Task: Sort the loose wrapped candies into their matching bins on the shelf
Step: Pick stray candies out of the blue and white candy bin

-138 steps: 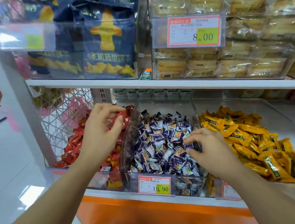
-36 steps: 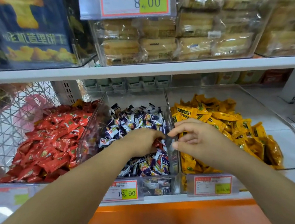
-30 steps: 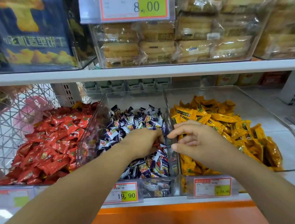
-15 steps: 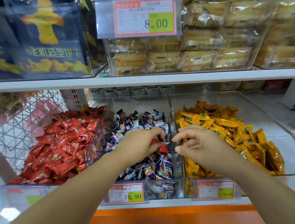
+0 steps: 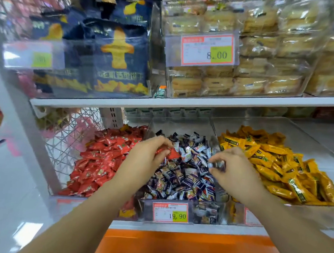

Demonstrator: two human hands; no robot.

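Here my left hand [image 5: 147,157] pinches red candies [image 5: 171,153] at its fingertips, just above the middle bin [image 5: 183,125] of purple candies [image 5: 185,176]. My right hand [image 5: 233,169] curls nearby; whether it grips anything, I cannot tell.

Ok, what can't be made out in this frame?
Head view only.
1. Left hand: its own fingers hide how many red candies it pinches.
2. Right hand: motion blur hides whether it holds anything.
3. Left price tag: blurred, unreadable.
4. Yellow bin's tag: cut off by the right forearm.
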